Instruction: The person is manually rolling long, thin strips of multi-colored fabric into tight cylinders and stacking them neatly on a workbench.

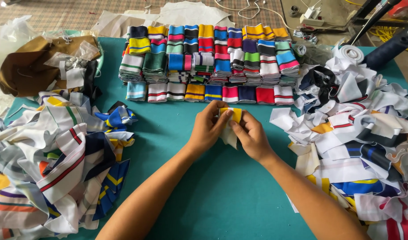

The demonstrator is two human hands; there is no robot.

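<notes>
Both hands, my left hand (208,126) and right hand (250,135), pinch a small yellow-and-white cloth strip (230,122) between fingertips above the teal table (213,195), just before the stacked striped bands (213,58), between two loose fabric heaps.

Packaging is confined to the far left of the table: a crumpled clear plastic bag (18,27) lies at the far-left corner, just beyond a brown cloth. A cluster of small clear plastic wrappers (72,55) rests on top of that brown cloth, creased and see-through, with pale contents that cannot be made out. No labels, signs or screens can be made out anywhere in view.
</notes>
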